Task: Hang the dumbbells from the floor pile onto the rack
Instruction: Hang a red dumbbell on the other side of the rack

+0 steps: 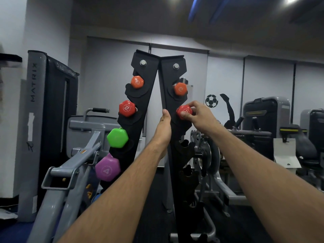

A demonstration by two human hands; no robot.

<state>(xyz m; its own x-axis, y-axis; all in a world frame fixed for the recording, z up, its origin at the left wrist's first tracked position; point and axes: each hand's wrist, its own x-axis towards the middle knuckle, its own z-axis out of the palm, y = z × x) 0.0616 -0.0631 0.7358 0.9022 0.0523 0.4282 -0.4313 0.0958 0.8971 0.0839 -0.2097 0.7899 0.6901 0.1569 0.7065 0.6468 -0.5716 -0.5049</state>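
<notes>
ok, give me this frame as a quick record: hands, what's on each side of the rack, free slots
right hand: grips the red dumbbell at the right upright's second slot
left hand: fingers straight, resting along the right upright's inner edge
rack: black A-frame, two uprights meeting at the top
left upright: orange dumbbell, second red one, green, purple marked 4
right upright: orange on top, red below it
free slots: right upright, below the red one
floor pile: not in view
</notes>
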